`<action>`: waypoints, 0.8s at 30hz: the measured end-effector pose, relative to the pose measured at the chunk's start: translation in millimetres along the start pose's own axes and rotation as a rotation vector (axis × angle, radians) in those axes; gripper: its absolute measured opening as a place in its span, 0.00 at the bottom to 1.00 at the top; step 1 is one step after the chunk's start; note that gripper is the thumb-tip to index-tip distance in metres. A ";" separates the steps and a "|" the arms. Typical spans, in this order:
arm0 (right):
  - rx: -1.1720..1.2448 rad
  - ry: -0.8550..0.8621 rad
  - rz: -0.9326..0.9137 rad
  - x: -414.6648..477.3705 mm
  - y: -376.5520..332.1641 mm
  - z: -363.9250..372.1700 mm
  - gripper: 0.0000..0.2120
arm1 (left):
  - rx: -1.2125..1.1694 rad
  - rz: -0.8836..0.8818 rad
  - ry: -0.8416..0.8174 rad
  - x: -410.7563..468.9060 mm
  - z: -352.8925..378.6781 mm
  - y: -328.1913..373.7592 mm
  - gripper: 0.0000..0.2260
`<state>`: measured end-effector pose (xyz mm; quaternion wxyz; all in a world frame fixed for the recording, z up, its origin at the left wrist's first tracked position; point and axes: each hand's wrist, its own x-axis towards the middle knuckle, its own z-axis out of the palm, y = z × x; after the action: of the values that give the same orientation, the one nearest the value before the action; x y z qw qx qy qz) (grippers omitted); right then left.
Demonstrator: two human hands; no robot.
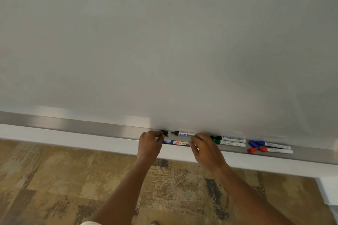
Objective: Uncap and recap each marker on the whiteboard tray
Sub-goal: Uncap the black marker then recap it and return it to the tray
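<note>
nearest to us, the patterned brown carpet (54, 179) is filling the bottom of the view, and our two bare forearms are reaching up across it toward the whiteboard tray (91, 126), a long metal ledge running under the whiteboard (164, 42).

we are counting six markers on or just above the tray. our left hand (149, 144) is pinching one black cap (164, 133) between thumb and fingertips, a narrow grip closed on the cap. our right hand (206, 149) is closing around the barrel of the uncapped black marker (184, 133), whose bare black tip is pointing left toward the cap, with a small gap between tip and cap. the back end of that barrel is hiding under our right fingers.

just below it, a capped blue whiteboard marker (175, 142) is lying on the tray between our two hands, its ends partly covered by them.

to the right of our right hand, two markers are lying side by side: one black-capped marker (230, 139) behind and one green-capped marker (232, 144) in front, their caps touching our knuckles or just beside them; we cannot tell which.

farther right, one blue marker (272, 145) and one red marker (276, 150) are lying parallel. one loose blue cap (253, 144) and one loose red cap (252, 150) are resting at their left ends, tilted off the barrels.

the whiteboard is rising beyond, blank and grey.
</note>
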<state>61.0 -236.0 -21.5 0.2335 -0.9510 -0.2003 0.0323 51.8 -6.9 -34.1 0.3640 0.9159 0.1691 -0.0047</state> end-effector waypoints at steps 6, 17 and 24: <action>-0.134 -0.014 0.008 14.4 -4.0 -5.9 0.09 | 0.194 0.231 0.017 8.9 -5.8 7.2 0.09; -0.285 -0.084 -0.021 17.8 -8.2 1.5 0.12 | 0.341 0.237 -0.131 17.1 -2.8 7.6 0.10; -0.371 -0.127 -0.002 18.6 -10.0 -4.7 0.12 | 0.221 0.144 -0.122 18.0 0.1 1.8 0.08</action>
<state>75.1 -222.5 -12.1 0.0413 -0.9736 -0.2178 0.0544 69.4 -2.6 -35.4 0.2698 0.9582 0.0791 -0.0529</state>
